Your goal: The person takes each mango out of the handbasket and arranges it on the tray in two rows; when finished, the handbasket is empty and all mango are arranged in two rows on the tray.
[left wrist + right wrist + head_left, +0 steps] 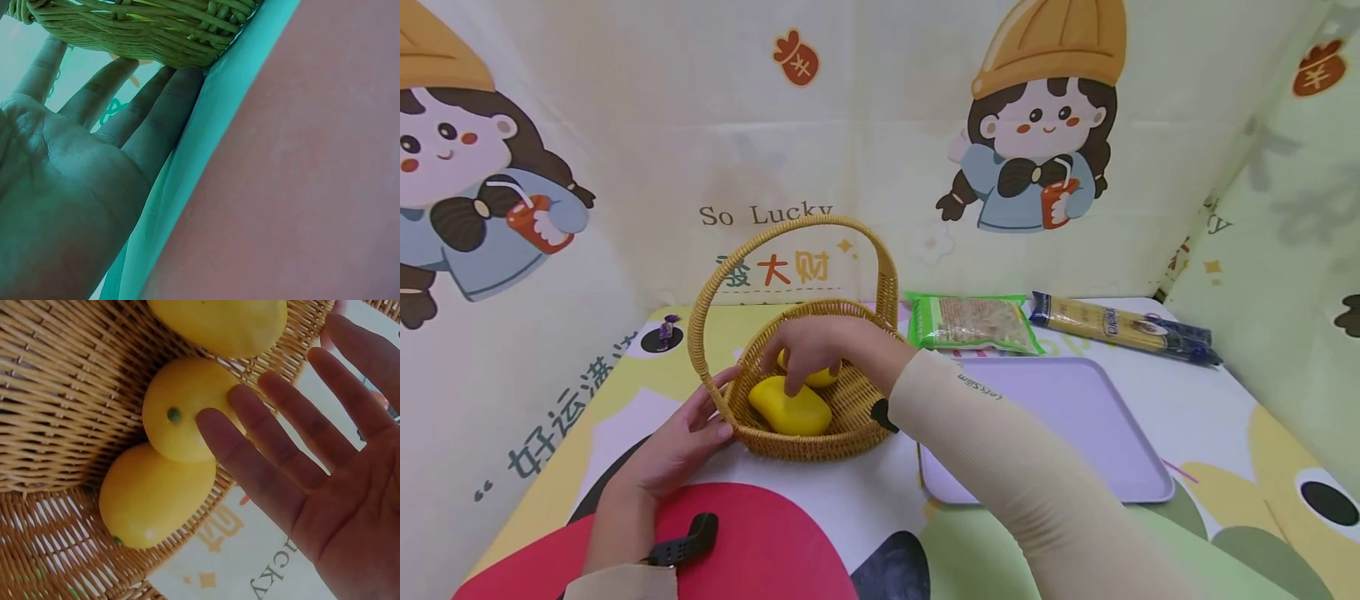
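Observation:
A round wicker basket point(808, 448) with a tall arched handle stands on the table. Inside, a yellow mango-shaped fruit point(792, 410) lies near the front, partly in front of other yellow fruit point(822, 378). Two lemon-like fruits point(156, 497) with green stem ends show in the right wrist view. Over the fruit, my right hand point(814, 340) reaches into the basket with extended fingers; its fingertips overlap the middle fruit point(181, 394), and firm contact is unclear. My left hand point(679, 446) touches the basket's left side with straight fingers, palm visible in the left wrist view.
A lilac tray point(1097, 433) lies right of the basket, partly under my right sleeve. Behind it are a green-edged food packet point(973, 323) and a long pasta packet point(1120, 327). A small purple wrapped item point(666, 330) sits at the back left.

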`<state>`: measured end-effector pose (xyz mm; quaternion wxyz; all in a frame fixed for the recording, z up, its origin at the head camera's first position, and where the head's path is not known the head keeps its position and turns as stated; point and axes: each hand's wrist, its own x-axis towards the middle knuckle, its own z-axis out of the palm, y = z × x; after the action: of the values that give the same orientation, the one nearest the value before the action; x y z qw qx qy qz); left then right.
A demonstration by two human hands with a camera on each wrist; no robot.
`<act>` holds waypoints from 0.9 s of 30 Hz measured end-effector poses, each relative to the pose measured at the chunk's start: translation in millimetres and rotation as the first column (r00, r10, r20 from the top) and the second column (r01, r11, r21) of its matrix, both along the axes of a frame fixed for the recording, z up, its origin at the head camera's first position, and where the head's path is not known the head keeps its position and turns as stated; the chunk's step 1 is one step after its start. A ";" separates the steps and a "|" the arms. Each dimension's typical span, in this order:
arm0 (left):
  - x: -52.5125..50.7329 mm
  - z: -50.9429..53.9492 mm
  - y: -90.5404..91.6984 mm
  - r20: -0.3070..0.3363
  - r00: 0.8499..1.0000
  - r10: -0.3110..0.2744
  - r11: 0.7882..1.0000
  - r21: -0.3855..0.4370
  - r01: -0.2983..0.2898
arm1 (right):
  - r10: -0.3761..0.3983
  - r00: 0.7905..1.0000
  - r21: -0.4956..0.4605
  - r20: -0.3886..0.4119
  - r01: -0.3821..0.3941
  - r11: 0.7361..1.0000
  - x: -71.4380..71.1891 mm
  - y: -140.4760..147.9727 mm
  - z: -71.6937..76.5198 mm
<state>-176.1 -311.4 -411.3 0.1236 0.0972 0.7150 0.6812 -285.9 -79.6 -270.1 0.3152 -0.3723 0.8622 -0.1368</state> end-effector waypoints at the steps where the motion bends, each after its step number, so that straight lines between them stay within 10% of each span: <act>1: 1.1 0.5 -1.1 0.000 1.000 0.004 1.000 0.002 -0.004 | -0.003 1.000 0.006 0.004 0.003 1.000 0.5 -2.3 -1.5; 27: 2.2 3.9 1.0 0.033 0.999 0.032 0.999 -0.017 -0.032 | -0.056 0.998 0.139 0.036 0.050 0.989 12.3 -21.8 -15.8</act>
<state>-173.9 -310.4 -407.4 0.1254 0.0733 0.7197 0.6789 -273.5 -101.3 -285.9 0.3535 -0.3238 0.8727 -0.0927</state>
